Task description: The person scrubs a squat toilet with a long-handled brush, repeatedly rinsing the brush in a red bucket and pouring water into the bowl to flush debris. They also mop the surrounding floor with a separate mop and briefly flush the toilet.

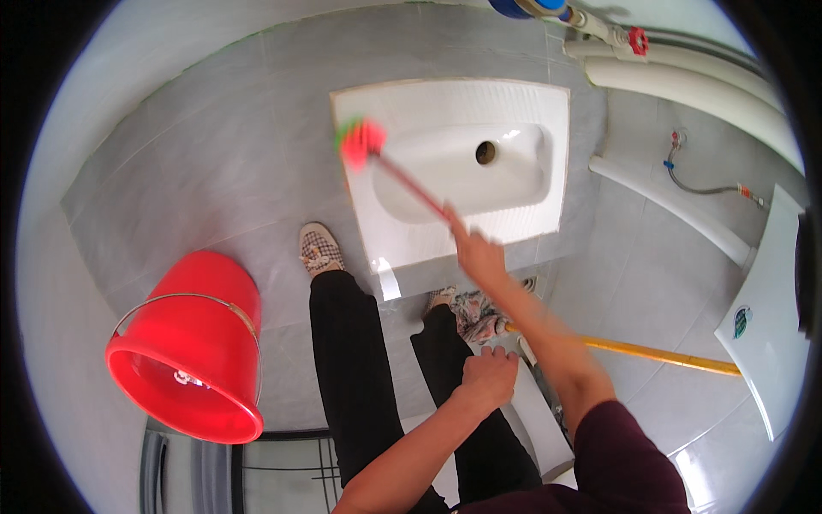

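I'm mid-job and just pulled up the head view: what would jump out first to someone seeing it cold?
The bright red bucket at lower left on the grey tiled floor, tipped toward the camera. Next, the white squat toilet pan set in the floor at upper centre, where the right hand holds a red-handled brush with its head at the pan's left rim. The left hand is closed in a fist above the legs, and a yellow pole lies at right.

Landmark: white squat pan [522, 98] set in the grey tiled floor.
Red bucket [193, 347]: well left, nearer.
Yellow pole [659, 354]: lying right, nearer.
White pipes [685, 81]: right, beyond.
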`<state>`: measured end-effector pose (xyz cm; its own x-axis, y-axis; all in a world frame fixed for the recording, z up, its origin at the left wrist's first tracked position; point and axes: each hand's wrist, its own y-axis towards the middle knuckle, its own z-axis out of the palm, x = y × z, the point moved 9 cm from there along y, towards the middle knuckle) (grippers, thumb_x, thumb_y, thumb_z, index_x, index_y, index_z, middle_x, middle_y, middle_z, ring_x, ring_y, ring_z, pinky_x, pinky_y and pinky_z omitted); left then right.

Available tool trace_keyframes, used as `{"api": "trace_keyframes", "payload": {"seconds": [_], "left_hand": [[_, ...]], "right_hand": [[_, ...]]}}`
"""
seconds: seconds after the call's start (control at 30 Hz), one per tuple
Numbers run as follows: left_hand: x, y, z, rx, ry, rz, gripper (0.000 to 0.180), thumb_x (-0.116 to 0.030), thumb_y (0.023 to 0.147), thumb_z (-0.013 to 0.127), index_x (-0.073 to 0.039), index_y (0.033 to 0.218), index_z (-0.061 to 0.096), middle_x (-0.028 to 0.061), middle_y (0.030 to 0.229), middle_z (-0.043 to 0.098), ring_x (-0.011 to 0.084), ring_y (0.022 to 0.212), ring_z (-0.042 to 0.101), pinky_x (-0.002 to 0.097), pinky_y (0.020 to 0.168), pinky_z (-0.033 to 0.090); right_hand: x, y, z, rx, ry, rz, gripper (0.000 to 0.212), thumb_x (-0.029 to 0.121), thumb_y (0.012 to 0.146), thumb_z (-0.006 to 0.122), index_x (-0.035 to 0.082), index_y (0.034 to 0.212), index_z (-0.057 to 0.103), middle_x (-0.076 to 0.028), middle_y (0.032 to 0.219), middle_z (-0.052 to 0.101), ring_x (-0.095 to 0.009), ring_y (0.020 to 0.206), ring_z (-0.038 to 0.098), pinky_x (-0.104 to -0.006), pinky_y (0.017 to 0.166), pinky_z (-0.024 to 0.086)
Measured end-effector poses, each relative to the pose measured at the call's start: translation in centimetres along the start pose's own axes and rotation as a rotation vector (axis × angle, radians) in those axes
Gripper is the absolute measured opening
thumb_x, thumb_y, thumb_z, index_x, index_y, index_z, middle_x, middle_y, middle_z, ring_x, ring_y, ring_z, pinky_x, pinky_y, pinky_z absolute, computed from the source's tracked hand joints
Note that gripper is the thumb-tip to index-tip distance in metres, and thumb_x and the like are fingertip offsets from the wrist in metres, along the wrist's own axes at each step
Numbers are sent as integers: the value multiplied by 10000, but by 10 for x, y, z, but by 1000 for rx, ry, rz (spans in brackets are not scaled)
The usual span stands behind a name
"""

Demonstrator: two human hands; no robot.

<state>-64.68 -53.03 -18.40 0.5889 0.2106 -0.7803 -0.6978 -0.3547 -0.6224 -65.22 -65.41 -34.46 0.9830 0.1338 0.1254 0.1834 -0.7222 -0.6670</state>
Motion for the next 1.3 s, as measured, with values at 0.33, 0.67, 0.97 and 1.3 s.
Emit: {"api": "trace_keyframes", "payload": {"seconds": [0.33, 0.67, 0.97, 1.3], "left_hand": [[-3, 2, 13, 74, 58, 16, 412, -270, 767, 700, -45, 1077, 546, 135, 1045, 564, 314, 997, 567, 419, 712, 541], [-5, -4, 17, 1, 63, 55, 298, -174, 758, 636, -38, 1011, 560, 136, 987, 572, 315, 936, 582, 427, 683, 532], [1, -1, 19, 72, 68, 2, 389, -231, 760, 708, -25, 1051, 551, 138, 997, 564, 309, 969, 572, 414, 734, 529], [12, 0, 28, 114, 79, -53, 384, -230, 768, 704, -25, 1050, 544, 133, 1016, 552, 310, 983, 558, 430, 746, 524]], "right_hand": [[-54, 40, -29, -168, 384, 165, 506, 280, 982, 374, 323, 1464, 229, -242, 782, 650, -423, 695, 633, -525, 618, 485], [-195, -4, -58, -228, 548, 549, 423, 333, 996, 335, 235, 1407, 346, -265, 1049, 624, -474, 954, 590, -498, 836, 469], [-55, -75, 78, 133, 603, 237, 571, 124, 921, 395, 307, 1449, 280, -231, 938, 638, -436, 835, 611, -515, 773, 464], [-60, -49, 121, 46, 515, 245, 540, 154, 932, 387, 284, 1447, 290, -250, 901, 651, -420, 836, 640, -527, 705, 486]]}}
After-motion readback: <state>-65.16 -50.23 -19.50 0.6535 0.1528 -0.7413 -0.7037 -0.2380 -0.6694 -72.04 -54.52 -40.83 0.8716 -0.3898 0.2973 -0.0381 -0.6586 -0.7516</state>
